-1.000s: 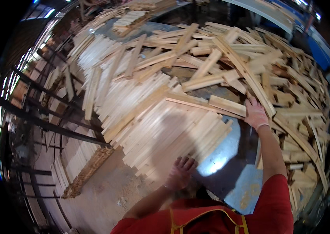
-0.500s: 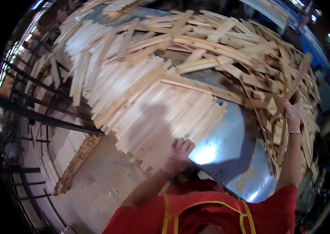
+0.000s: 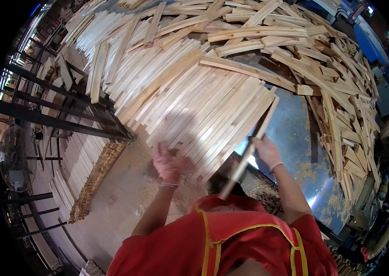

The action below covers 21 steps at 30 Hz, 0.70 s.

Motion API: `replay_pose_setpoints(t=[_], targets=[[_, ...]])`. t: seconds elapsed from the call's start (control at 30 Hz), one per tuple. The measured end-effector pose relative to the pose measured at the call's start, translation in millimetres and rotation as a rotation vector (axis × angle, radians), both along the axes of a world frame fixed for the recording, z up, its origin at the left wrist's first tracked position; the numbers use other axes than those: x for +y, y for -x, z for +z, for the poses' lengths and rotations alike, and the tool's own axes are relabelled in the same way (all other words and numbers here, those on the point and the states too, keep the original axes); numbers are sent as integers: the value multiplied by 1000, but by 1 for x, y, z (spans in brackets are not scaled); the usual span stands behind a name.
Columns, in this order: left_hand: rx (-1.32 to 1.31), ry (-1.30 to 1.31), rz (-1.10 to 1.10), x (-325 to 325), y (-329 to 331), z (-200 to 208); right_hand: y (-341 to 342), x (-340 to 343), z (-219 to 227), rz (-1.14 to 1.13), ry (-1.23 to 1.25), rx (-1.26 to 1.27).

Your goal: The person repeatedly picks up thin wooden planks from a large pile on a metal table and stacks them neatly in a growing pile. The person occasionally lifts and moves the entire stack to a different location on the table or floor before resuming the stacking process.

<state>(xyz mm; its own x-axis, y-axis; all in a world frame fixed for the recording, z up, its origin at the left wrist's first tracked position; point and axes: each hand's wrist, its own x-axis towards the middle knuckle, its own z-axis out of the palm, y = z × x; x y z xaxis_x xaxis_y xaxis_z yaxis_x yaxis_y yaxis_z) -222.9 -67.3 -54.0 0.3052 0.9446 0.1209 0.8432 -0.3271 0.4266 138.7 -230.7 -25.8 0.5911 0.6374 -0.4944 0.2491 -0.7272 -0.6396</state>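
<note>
My right hand (image 3: 268,152), in a thin pale glove, is closed around a narrow wooden strip (image 3: 245,165). The strip slants along the right edge of a row of pale strips (image 3: 203,115) laid side by side on a metal table (image 3: 291,138). A gap separates most of its length from that row. My left hand (image 3: 170,164), also gloved and somewhat blurred, is beside the near ends of the row, fingers apart with nothing in them. One longer strip (image 3: 249,72) lies across the row's far end.
A jumbled heap of loose wooden strips (image 3: 323,83) covers the far and right parts of the table. Dark metal racks (image 3: 56,117) stand at the left, with a stack of strips (image 3: 93,179) beside them. Blue machinery (image 3: 371,39) is at the far right.
My right hand has come from the heap at the right to the row's right edge, bringing a strip. My left hand has moved left, off the row's near right part.
</note>
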Motion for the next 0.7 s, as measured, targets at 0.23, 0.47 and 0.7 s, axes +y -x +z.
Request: replay_pose_setpoints(t=[0.23, 0.47, 0.7], targets=[[9, -40, -84, -22, -32, 41, -90, 44, 31, 142, -202, -312], [244, -75, -712, -75, -177, 41, -208, 179, -4, 509, -89, -759], [143, -204, -712, -63, -184, 29, -252, 217, 21, 648, -54, -664]])
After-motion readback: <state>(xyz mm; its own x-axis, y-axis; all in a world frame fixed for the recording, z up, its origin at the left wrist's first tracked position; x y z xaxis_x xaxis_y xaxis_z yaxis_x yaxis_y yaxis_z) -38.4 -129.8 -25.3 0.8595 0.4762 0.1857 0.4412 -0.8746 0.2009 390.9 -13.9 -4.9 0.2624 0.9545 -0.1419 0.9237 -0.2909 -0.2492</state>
